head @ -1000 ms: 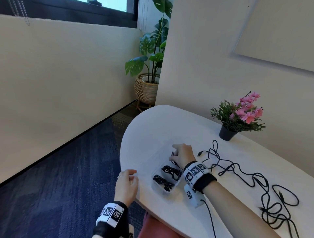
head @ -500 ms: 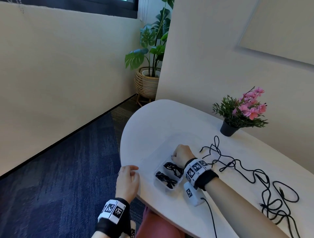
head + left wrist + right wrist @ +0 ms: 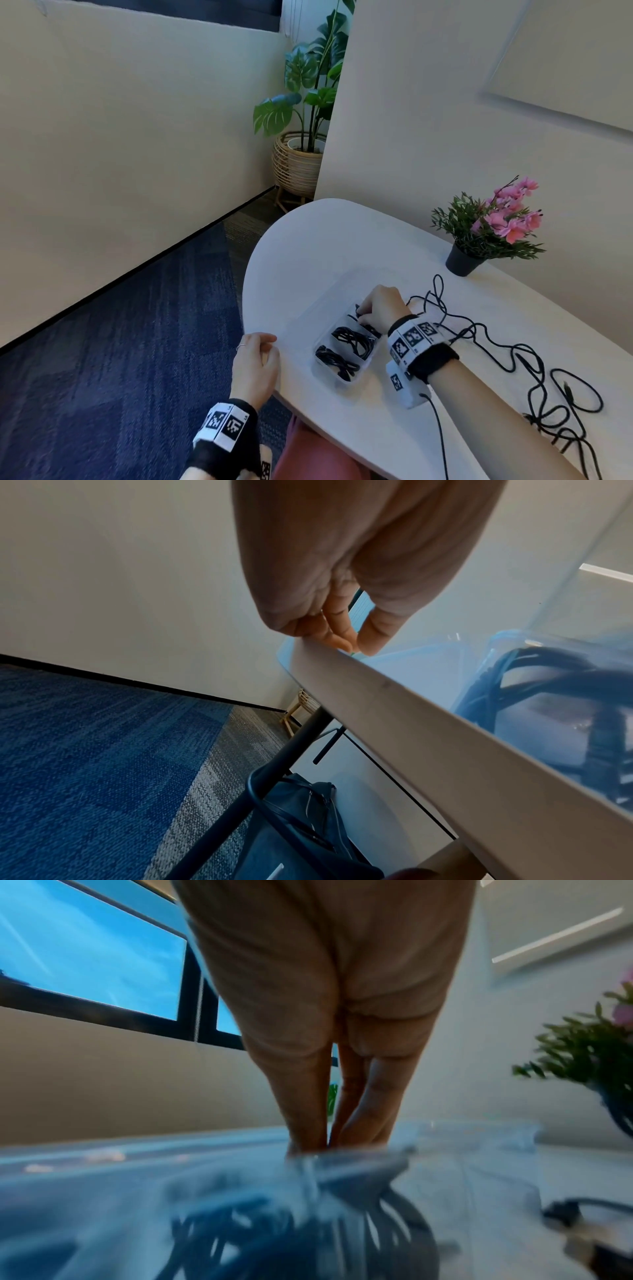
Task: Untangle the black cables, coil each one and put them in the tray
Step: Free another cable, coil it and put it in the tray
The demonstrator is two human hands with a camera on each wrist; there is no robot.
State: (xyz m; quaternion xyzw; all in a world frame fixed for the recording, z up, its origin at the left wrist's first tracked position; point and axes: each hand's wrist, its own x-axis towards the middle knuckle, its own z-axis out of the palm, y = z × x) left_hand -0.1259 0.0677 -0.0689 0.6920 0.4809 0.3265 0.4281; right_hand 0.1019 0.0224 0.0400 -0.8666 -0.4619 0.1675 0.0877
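On the white table (image 3: 308, 246), your right hand (image 3: 382, 306) pinched a coiled cable (image 3: 364, 317) in the tray (image 3: 349, 379). Two coils (image 3: 352, 341) lay there. Your left hand (image 3: 255, 368) rested loose, holding nothing.

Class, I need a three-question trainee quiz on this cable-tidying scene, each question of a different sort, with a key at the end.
1. True or false: the left hand holds a cable.
2. Where is the right hand working?
A. at the flower pot
B. in the far part of the clear tray
C. under the table
3. Fill in: the loose tangle of black cables lies on the table to the ___ of the tray.

Key
1. False: it rests at the table edge, holding nothing.
2. B: its fingers reach down onto a coiled cable there.
3. Right.
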